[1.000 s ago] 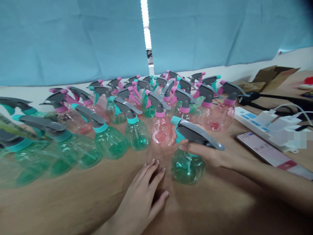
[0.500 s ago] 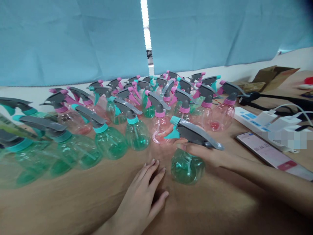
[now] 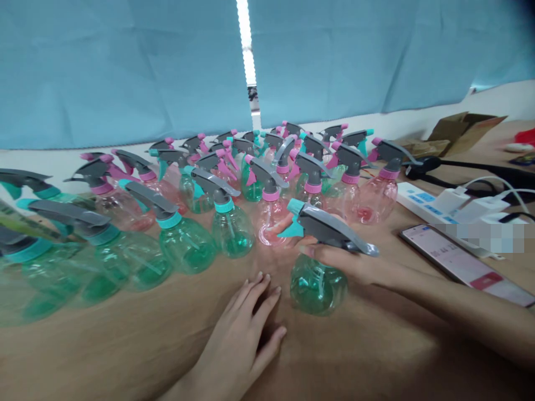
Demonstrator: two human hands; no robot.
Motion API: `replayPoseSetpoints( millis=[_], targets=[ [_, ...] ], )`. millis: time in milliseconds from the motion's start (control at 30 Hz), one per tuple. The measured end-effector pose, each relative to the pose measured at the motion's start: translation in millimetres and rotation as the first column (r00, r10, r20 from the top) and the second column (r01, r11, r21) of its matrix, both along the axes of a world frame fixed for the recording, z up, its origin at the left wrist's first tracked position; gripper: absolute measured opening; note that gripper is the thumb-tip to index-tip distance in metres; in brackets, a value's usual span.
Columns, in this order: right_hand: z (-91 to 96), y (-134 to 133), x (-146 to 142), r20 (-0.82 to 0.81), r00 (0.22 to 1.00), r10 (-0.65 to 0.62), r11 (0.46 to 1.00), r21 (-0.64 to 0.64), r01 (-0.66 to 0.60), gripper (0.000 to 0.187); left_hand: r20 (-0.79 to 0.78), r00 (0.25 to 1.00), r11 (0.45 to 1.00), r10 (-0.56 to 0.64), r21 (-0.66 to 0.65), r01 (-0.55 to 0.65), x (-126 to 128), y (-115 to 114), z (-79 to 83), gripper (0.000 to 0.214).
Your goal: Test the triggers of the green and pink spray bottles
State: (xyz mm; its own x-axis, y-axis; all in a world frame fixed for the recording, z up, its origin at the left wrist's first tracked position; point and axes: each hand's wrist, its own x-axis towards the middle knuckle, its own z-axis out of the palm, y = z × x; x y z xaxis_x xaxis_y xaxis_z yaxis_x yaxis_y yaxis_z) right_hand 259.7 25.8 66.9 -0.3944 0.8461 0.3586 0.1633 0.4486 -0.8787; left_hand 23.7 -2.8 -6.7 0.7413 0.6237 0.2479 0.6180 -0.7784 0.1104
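A clear green spray bottle point(image 3: 318, 285) with a grey and teal trigger head stands upright near the middle of the table. My right hand point(image 3: 334, 253) grips it round the neck, just under the spray head; the hand hides the collar. To its left, my left hand point(image 3: 246, 320) lies on the tabletop with fingers stretched and thumb apart, holding nothing. Its fingertips are a short way from the green bottle, not touching. Just beyond both hands stand another green spray bottle point(image 3: 232, 231) and a pink spray bottle point(image 3: 270, 214).
Several more green and pink spray bottles point(image 3: 184, 239) crowd the left and back of the wooden table point(image 3: 104, 351). At right are a phone point(image 3: 463, 262), a power strip point(image 3: 418, 199) with plugs, black straps point(image 3: 480, 170) and a cardboard box point(image 3: 463, 133). Blue cloth point(image 3: 125, 72) hangs behind.
The whole view has shifted very slightly. Both hands and the held spray bottle keep the same places on the table.
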Motion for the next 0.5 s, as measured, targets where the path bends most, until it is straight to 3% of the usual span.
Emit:
replayPoseSetpoints(
  millis=[333,500],
  targets=[
    [-6.8,3.5,0.8,0.019,1.000,-0.009,1.000,-0.024,0.009,0.012,0.010,1.000,1.000,0.006,-0.022,-0.006,-0.1,-1.2,-0.2,0.043],
    [1.6,2.0,-2.3,0.013,0.999,-0.030,0.998,0.055,0.029,0.014,-0.003,1.000,1.000,0.013,-0.027,-0.013,0.5,-1.5,0.4,0.043]
  ],
)
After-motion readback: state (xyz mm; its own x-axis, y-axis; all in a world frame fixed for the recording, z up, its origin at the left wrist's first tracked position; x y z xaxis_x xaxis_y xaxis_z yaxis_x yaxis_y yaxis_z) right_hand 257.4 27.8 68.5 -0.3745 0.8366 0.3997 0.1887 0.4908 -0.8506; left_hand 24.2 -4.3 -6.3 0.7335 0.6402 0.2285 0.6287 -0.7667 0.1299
